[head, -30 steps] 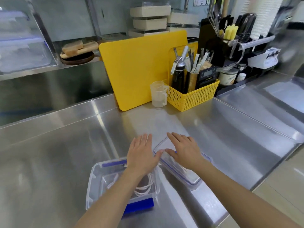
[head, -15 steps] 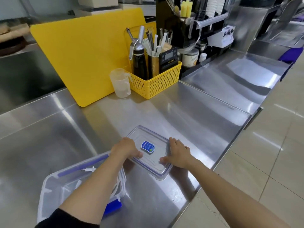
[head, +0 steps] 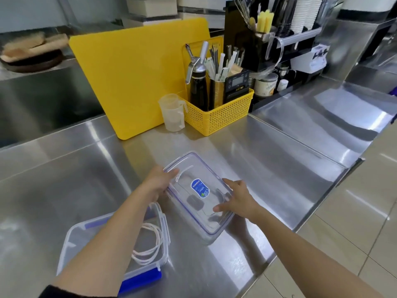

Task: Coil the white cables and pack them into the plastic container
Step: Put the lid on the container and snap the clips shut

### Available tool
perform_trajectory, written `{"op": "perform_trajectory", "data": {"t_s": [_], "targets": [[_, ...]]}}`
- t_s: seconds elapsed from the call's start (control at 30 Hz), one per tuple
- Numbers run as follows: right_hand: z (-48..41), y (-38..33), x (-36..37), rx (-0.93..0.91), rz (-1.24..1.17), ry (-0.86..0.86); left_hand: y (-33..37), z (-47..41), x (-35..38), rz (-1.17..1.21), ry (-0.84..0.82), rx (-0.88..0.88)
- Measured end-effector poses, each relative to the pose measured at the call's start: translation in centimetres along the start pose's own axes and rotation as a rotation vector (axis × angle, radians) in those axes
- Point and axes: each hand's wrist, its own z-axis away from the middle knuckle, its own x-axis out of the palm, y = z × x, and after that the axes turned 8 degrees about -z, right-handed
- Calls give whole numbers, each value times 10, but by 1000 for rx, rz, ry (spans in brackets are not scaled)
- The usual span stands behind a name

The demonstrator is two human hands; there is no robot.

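A: Where's stuff on the counter (head: 268,160)?

B: Container (head: 75,239) w/ white cables (head: 150,248) at near edge, open. Lid (head: 197,194) beside it; my left hand (head: 159,181) & right hand (head: 238,201), fingers grasping its ends.

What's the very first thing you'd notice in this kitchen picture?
Probably the big yellow cutting board leaning up at the back of the steel counter, beside a yellow basket full of tools. Then, nearer, the left hand and right hand gripping a clear lid by its edges.
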Motion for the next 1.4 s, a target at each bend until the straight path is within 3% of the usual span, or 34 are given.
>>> {"op": "perform_trajectory", "data": {"t_s": [0.07, 0.23, 0.33, 0.5, 0.6, 0.67, 0.8, 1.03, 1.4], "targets": [[-7, -14, -4, -64, -66, -36, 0, 6, -18, 87, 41, 14], [-20, -63, 8, -105, -442, 88, -8, 31, -68, 409, 163, 10], [-17, -93, 37, -152, -550, 99, -20, 47, -94, 510, 263, -28], [5, -118, 93, -216, -531, 110, -62, 89, -127, 246, 569, 60], [21, -121, 123, -212, -521, 123, -92, 113, -124, 71, 649, 17], [27, -121, 140, -201, -492, 112, -110, 124, -118, 50, 647, -74], [34, -120, 158, -147, -200, 105, -140, 138, -113, 88, 643, -180], [41, -111, 162, -88, -96, 9, -159, 149, -97, 201, 571, -238], [37, -104, 152, 15, -299, -74, -162, 147, -105, 245, 387, -287]]}}
